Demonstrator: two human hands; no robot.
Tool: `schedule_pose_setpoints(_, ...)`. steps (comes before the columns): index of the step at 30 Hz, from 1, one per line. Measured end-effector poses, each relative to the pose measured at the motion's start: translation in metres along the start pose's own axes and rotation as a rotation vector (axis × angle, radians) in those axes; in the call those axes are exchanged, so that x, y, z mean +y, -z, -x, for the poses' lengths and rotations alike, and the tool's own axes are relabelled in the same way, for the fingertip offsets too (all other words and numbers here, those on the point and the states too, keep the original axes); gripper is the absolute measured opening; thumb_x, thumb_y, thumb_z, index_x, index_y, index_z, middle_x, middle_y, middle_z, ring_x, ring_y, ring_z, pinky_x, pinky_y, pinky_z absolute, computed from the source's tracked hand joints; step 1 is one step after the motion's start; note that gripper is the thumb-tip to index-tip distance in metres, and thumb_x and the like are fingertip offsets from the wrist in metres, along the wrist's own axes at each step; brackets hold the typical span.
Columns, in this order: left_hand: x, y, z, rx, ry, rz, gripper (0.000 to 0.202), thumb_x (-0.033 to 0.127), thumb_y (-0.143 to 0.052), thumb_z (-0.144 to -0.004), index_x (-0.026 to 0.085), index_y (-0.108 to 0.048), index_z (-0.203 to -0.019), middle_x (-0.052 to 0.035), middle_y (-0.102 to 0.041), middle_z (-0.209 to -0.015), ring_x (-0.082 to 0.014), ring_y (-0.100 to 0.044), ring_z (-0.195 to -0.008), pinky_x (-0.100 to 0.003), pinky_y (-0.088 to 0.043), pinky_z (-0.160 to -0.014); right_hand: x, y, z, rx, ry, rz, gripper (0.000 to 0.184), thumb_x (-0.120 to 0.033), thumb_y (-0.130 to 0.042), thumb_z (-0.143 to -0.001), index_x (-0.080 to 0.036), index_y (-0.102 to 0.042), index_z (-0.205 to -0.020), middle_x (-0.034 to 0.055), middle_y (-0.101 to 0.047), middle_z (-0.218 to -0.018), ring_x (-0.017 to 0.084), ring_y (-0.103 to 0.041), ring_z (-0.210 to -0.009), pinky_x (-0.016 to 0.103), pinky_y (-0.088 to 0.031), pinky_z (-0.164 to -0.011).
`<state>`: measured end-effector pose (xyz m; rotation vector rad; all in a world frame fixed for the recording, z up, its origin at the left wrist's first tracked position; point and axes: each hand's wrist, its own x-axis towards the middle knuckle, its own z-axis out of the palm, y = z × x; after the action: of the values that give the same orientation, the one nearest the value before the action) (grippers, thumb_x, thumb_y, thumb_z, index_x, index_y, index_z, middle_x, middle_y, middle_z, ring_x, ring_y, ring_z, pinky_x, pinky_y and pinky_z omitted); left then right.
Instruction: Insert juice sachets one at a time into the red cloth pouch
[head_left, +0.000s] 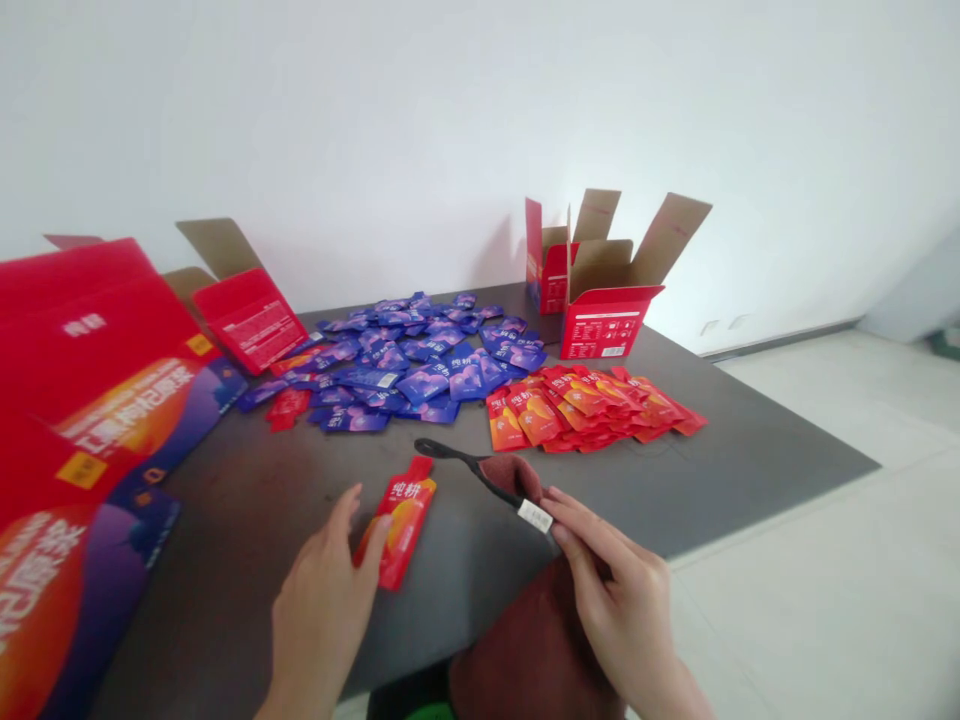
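Note:
A red and orange pouch [407, 520] with white print lies flat on the grey table, its narrow spout end pointing away from me. My left hand [330, 570] is over its left edge, thumb and fingers apart; the thumb overlaps the pouch, though I cannot tell if it presses on it. Pinched in my right hand [611, 570] is a brown cloth [517, 475] with black edging, a black loop and a small white label [535, 515]. The cloth hangs down over the table's front edge.
Blue-purple pouches [427, 365] are heaped mid-table, with a pile of red pouches [585, 405] to their right. Two open red cartons [606, 325] stand behind on the right. Large red cartons [97, 360] crowd the left. A white wall [390, 130] rises behind the table [750, 430].

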<state>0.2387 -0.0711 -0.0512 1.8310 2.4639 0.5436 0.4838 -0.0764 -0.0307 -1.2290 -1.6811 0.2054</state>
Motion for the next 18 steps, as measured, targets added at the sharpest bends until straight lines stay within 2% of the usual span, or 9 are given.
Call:
schedule_pose_setpoints(2, -0.017, -0.005, 0.006, 0.111, -0.243, 0.016, 0.050, 0.045, -0.036, -0.084, 0.019, -0.042, -0.127, -0.0110, -0.052, -0.126, -0.0253, -0.051, -0.111, -0.043, -0.044, -0.090, -0.002, -0.003, -0.002, 0.008, -0.008, 0.010, 0.023, -0.015, -0.050, -0.081, -0.021, -0.064, -0.098, 0.0003, -0.066, -0.101, 0.010, -0.063, -0.092, 0.016, -0.050, -0.081)
schedule_pose_setpoints(5, -0.046, -0.008, 0.012, 0.098, -0.543, 0.034, 0.048, 0.046, -0.042, -0.082, 0.025, -0.044, -0.126, -0.0034, -0.053, -0.125, -0.0198, -0.049, -0.114, -0.036, -0.044, -0.093, -0.005, -0.006, -0.009, 0.028, -0.003, 0.030, 0.022, -0.015, -0.051, -0.081, -0.021, -0.064, -0.097, 0.0006, -0.067, -0.099, 0.011, -0.064, -0.090, 0.017, -0.050, -0.081)
schedule_pose_setpoints(8, -0.064, -0.009, 0.012, 0.067, -0.684, 0.009, 0.044, 0.047, -0.045, -0.081, 0.028, -0.049, -0.121, 0.0012, -0.061, -0.115, -0.0173, -0.055, -0.106, -0.031, -0.049, -0.086, -0.012, -0.010, -0.019, 0.046, 0.031, 0.028, 0.022, -0.014, -0.052, -0.080, -0.021, -0.064, -0.096, 0.0007, -0.067, -0.099, 0.011, -0.064, -0.090, 0.017, -0.050, -0.081)
schedule_pose_setpoints(11, -0.064, -0.005, 0.009, 0.135, -0.779, 0.000, 0.036, 0.043, -0.039, -0.085, 0.026, -0.058, -0.110, 0.0026, -0.066, -0.104, -0.0141, -0.060, -0.097, -0.024, -0.051, -0.080, -0.026, -0.020, -0.029, -0.014, 0.081, -0.040, 0.024, -0.013, -0.049, -0.082, -0.021, -0.063, -0.099, 0.0008, -0.066, -0.104, 0.010, -0.061, -0.096, 0.018, -0.047, -0.085)
schedule_pose_setpoints(13, -0.057, -0.002, 0.009, 0.200, -0.853, -0.020, 0.034, 0.037, -0.034, -0.088, 0.022, -0.061, -0.104, 0.0010, -0.068, -0.098, -0.0123, -0.063, -0.090, -0.019, -0.052, -0.077, -0.038, -0.034, -0.034, -0.168, 0.146, -0.089, 0.025, -0.012, -0.045, -0.084, -0.020, -0.061, -0.102, 0.0017, -0.063, -0.109, 0.010, -0.057, -0.103, 0.018, -0.045, -0.089)
schedule_pose_setpoints(15, -0.049, 0.002, 0.012, 0.266, -0.969, -0.073, 0.034, 0.026, -0.031, -0.088, 0.020, -0.063, -0.097, -0.0005, -0.069, -0.095, -0.0125, -0.064, -0.085, -0.018, -0.052, -0.073, -0.049, -0.054, -0.038, -0.403, 0.256, -0.085, 0.027, -0.011, -0.042, -0.084, -0.019, -0.059, -0.103, 0.0027, -0.060, -0.113, 0.010, -0.055, -0.106, 0.019, -0.043, -0.091)
schedule_pose_setpoints(18, -0.044, 0.001, 0.022, 0.347, -1.077, -0.150, 0.042, 0.005, -0.026, -0.077, 0.016, -0.063, -0.093, -0.0041, -0.070, -0.091, -0.0146, -0.065, -0.080, -0.020, -0.052, -0.070, -0.057, -0.087, -0.038, -0.727, 0.479, 0.033, 0.019, -0.012, -0.044, -0.082, -0.018, -0.057, -0.095, 0.0031, -0.061, -0.105, 0.012, -0.059, -0.095, 0.021, -0.047, -0.083)
